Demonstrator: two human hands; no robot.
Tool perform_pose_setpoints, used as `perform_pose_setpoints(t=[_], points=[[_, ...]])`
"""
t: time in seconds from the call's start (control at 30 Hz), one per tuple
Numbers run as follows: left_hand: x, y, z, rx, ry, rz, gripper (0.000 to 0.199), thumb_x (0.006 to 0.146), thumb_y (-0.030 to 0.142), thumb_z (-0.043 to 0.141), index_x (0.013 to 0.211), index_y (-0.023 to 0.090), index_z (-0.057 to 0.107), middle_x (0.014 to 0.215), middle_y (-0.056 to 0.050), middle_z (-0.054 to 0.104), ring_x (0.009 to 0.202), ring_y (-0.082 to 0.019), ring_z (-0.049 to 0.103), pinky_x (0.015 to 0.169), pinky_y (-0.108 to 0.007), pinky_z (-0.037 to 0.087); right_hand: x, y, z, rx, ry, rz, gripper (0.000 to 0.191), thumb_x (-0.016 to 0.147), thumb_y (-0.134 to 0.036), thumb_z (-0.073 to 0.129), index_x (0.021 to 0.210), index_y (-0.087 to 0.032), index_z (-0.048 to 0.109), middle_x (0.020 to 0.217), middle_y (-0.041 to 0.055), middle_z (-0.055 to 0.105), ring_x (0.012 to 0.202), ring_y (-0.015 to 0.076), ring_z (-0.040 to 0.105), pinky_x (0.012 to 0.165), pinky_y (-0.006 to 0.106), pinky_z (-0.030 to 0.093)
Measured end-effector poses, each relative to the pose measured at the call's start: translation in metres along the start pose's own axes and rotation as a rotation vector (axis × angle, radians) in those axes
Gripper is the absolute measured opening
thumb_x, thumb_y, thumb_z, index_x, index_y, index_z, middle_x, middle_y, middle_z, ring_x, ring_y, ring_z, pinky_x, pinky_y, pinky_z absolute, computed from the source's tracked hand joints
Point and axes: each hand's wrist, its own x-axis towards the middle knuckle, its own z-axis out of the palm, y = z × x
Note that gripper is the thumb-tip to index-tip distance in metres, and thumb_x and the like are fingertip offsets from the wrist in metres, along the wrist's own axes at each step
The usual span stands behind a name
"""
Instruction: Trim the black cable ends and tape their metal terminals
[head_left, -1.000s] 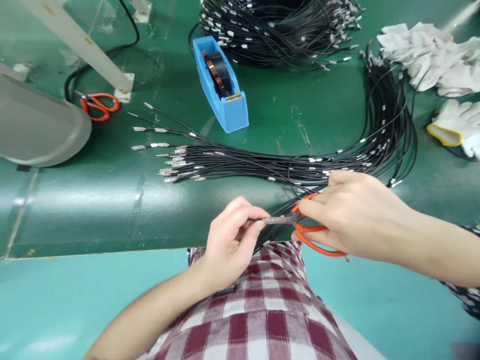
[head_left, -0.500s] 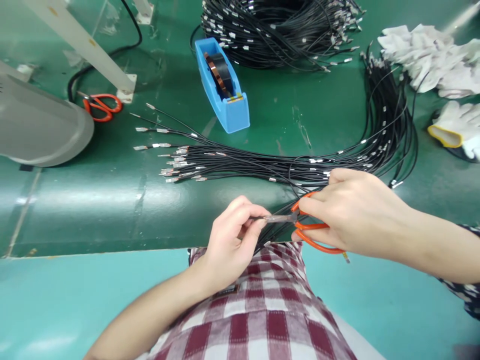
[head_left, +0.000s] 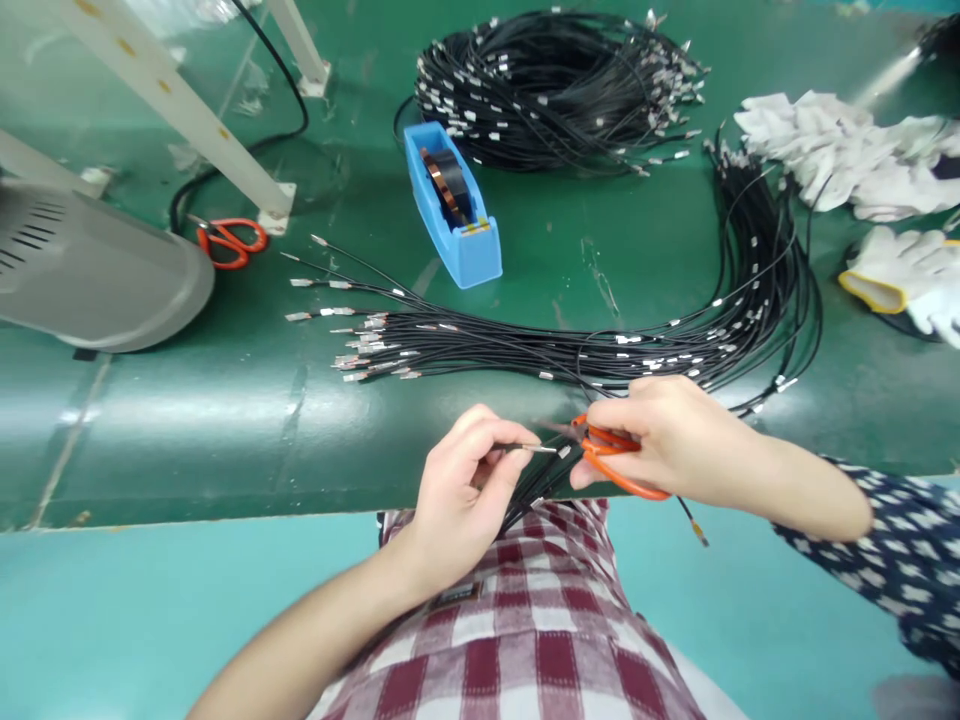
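Your left hand (head_left: 469, 500) pinches a black cable (head_left: 544, 449) between thumb and fingers, its silvery tip poking out toward your right hand (head_left: 675, 440). That right hand grips a pair of orange-handled scissors (head_left: 626, 480), the blurred blades pointing left just beside the tip. Beyond both hands, a long bundle of black cables (head_left: 510, 345) stretches across the green worktop (head_left: 225, 420).

No readable text, small dark label (head_left: 457, 596) blurred
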Motion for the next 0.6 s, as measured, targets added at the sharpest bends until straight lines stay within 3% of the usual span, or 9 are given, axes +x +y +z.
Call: perform_pose_setpoints(t=[0.13, 0.27, 0.43, 0.6], points=[[0.001, 0.002, -0.002, -0.018, -0.016, 0.007, 0.014, 0.093, 0.010, 0.056, 0.097, 0.019, 0.067, 0.084, -0.001, 0.058, 0.071, -0.010, 0.055, 0.057, -0.020, 0.044, 0.005, 0.001, 0.009, 0.670, -0.015, 0.224, 0.039, 0.090, -0.052, 0.062, 0.071, -0.019, 0.053, 0.060, -0.0029, 0.058, 0.055, 0.0103, 0.051, 0.052, 0.022, 0.037], [-0.001, 0.000, -0.002, -0.029, -0.036, 0.041, 0.015, 0.095, 0.012, 0.056, 0.104, 0.019, 0.066, 0.088, -0.002, 0.058, 0.075, -0.011, 0.056, 0.060, -0.020, 0.046, 0.008, -0.007, 0.017, 1.068, -0.007, 0.212, 0.034, 0.080, -0.046, 0.075, 0.080, -0.018, 0.056, 0.074, -0.0003, 0.062, 0.065, 0.0120, 0.057, 0.061, 0.024, 0.046], [-0.004, -0.001, -0.001, -0.029, -0.025, 0.075, 0.016, 0.095, 0.010, 0.056, 0.103, 0.019, 0.066, 0.086, -0.001, 0.061, 0.076, -0.011, 0.056, 0.063, -0.020, 0.046, 0.009, -0.015, 0.024, 1.206, 0.070, 0.189, 0.027, 0.075, -0.026, 0.081, 0.081, -0.019, 0.055, 0.080, -0.0007, 0.066, 0.073, 0.0125, 0.061, 0.072, 0.026, 0.051], [-0.003, -0.001, 0.000, -0.035, -0.036, 0.007, 0.015, 0.093, 0.012, 0.060, 0.103, 0.019, 0.068, 0.084, -0.002, 0.063, 0.075, -0.012, 0.057, 0.064, -0.022, 0.046, 0.008, -0.019, 0.031, 0.979, 0.227, 0.125, 0.018, 0.079, -0.019, 0.074, 0.081, -0.020, 0.056, 0.084, 0.0002, 0.068, 0.076, 0.0137, 0.063, 0.076, 0.029, 0.050]])
